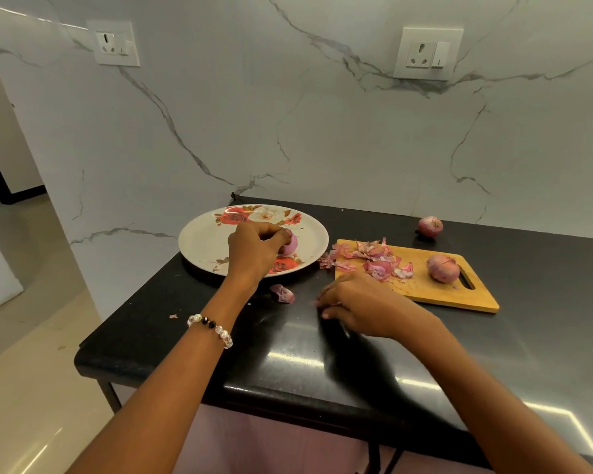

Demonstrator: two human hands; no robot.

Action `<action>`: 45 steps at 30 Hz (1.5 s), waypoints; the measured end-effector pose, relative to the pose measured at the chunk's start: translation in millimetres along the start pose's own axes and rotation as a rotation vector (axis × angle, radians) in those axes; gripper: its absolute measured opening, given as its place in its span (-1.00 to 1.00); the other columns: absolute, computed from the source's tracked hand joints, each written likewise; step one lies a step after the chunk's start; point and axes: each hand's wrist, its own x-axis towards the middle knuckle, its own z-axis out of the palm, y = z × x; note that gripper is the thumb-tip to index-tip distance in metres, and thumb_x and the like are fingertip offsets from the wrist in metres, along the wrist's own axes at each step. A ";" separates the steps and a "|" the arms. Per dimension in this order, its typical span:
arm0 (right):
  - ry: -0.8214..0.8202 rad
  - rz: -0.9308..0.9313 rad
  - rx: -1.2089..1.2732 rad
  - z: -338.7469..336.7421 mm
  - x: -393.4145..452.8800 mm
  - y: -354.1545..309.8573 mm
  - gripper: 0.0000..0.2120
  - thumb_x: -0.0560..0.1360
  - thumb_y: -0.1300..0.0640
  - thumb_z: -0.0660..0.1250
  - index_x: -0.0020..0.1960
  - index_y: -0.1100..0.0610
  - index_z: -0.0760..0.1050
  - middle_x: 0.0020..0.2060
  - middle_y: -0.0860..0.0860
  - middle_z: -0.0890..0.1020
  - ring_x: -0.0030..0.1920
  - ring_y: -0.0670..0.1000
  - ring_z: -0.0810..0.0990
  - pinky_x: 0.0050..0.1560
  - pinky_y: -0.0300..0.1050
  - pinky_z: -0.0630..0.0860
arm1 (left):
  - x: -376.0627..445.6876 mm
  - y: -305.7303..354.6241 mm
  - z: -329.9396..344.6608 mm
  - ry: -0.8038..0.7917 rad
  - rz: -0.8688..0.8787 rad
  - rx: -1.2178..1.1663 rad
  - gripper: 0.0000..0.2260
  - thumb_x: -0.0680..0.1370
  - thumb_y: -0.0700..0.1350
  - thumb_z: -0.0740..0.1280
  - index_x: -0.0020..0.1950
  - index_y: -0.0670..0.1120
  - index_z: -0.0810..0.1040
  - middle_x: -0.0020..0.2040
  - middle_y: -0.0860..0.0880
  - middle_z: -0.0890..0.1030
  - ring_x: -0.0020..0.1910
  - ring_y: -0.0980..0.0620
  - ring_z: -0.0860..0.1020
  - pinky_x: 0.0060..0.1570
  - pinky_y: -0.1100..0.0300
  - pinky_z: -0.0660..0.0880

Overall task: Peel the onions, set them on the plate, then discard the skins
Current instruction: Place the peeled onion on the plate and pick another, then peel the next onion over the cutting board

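One peeled onion (291, 246) is gripped by the left hand (254, 249) over the plate (206, 234). Two unpeeled onions are seen: one on the cutting board (443, 267), one on the tabletop (430, 226). The right hand (363, 307) is rested on the tabletop (545, 319), fingers loosely curled; whether anything is held cannot be told.

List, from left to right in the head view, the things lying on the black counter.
Round floral plate → loose purple onion piece → pile of pink onion skins → unpeeled red onion on the wooden cutting board.
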 end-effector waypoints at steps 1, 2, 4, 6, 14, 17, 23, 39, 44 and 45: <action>0.003 0.019 0.017 -6.1 -12.0 4.8 -0.73 0.62 0.03 0.26 0.25 0.07 0.60 0.18 0.00 0.64 0.19 0.02 0.54 0.26 -0.04 0.46 | -0.7 1.1 1.9 -0.003 0.007 0.005 -0.85 0.50 -0.11 0.44 0.03 -0.12 0.68 -0.06 -0.04 0.69 -0.11 0.03 0.65 0.02 0.10 0.58; 0.037 0.051 0.046 -13.0 -25.2 9.7 -0.74 0.61 0.06 0.28 0.24 0.06 0.60 0.18 -0.03 0.63 0.19 -0.02 0.54 0.26 -0.13 0.43 | -1.7 2.6 5.5 -0.008 0.013 0.007 -0.85 0.50 -0.11 0.43 0.03 -0.13 0.68 -0.05 -0.05 0.69 -0.12 0.04 0.64 0.01 0.13 0.58; 0.186 0.143 0.132 -26.2 -49.2 21.0 -0.81 0.57 0.12 0.36 0.15 0.06 0.65 0.10 -0.07 0.67 0.11 -0.07 0.58 0.14 -0.26 0.43 | -3.4 4.1 14.2 -0.034 0.033 0.013 -0.87 0.51 -0.10 0.42 0.01 -0.11 0.68 -0.12 -0.04 0.69 -0.18 0.07 0.65 0.02 0.09 0.59; 0.405 0.257 0.216 -35.1 -65.9 36.4 -0.90 0.48 0.16 0.46 -0.01 0.07 0.69 -0.08 -0.06 0.69 -0.06 -0.07 0.62 -0.01 -0.31 0.45 | -7.2 9.0 25.7 -0.092 0.063 0.018 -0.86 0.52 -0.07 0.41 -0.03 -0.11 0.69 -0.17 -0.02 0.69 -0.23 0.08 0.65 0.01 0.02 0.59; 0.907 0.609 0.498 -34.7 -79.4 122.8 -0.69 0.42 -0.07 0.47 -0.31 0.15 0.56 -0.44 0.05 0.56 -0.42 -0.01 0.49 -0.31 -0.10 0.42 | -7.8 39.2 82.1 -0.403 0.262 0.169 -0.85 0.41 -0.18 0.51 -0.03 -0.14 0.68 -0.13 -0.04 0.68 -0.18 0.12 0.61 -0.06 0.20 0.60; 0.845 0.648 0.604 -28.9 -78.8 147.5 -0.81 0.44 0.01 0.48 -0.15 0.15 0.62 -0.30 0.01 0.62 -0.28 -0.06 0.57 -0.19 -0.09 0.53 | -5.5 49.0 108.7 -0.493 0.335 0.236 -0.86 0.42 -0.15 0.51 -0.04 -0.11 0.70 -0.11 -0.03 0.69 -0.20 0.13 0.61 -0.06 0.20 0.60; 0.509 0.549 0.612 -9.2 -82.5 167.1 -0.73 0.44 0.01 0.48 0.12 -0.08 0.56 -0.01 -0.13 0.63 0.01 -0.09 0.60 -0.02 -0.14 0.59 | 1.7 44.7 153.2 -0.460 0.451 0.379 -0.70 0.45 0.07 0.44 -0.38 -0.11 0.64 -0.37 -0.05 0.64 -0.28 0.00 0.62 -0.15 -0.02 0.57; 0.505 0.407 0.621 3.1 -71.9 162.4 -0.48 0.35 0.17 0.58 0.24 -0.04 0.49 0.14 -0.12 0.55 0.09 -0.08 0.57 -0.03 -0.38 0.55 | -0.9 22.0 164.0 -0.380 0.640 0.356 -0.72 0.48 0.00 0.44 0.16 -0.03 0.61 0.00 0.04 0.67 0.13 0.03 0.45 0.08 0.18 0.35; 0.477 0.343 0.669 4.5 -69.0 159.3 -0.47 0.32 0.20 0.60 0.20 -0.04 0.49 0.11 -0.12 0.56 0.10 -0.06 0.59 0.04 -0.25 0.60 | -7.2 25.9 163.4 -0.442 0.617 0.257 -0.71 0.56 0.00 0.34 0.24 -0.05 0.59 0.12 -0.01 0.65 0.15 0.04 0.48 0.07 0.25 0.31; 0.459 0.336 0.626 4.4 -68.5 159.3 -0.47 0.31 0.19 0.61 0.19 -0.05 0.49 0.10 -0.12 0.57 0.07 -0.07 0.59 0.03 -0.25 0.60 | -7.6 26.1 163.9 -0.462 0.614 0.242 -0.71 0.55 0.00 0.35 0.24 -0.05 0.59 0.12 -0.01 0.65 0.15 0.03 0.49 0.10 0.22 0.34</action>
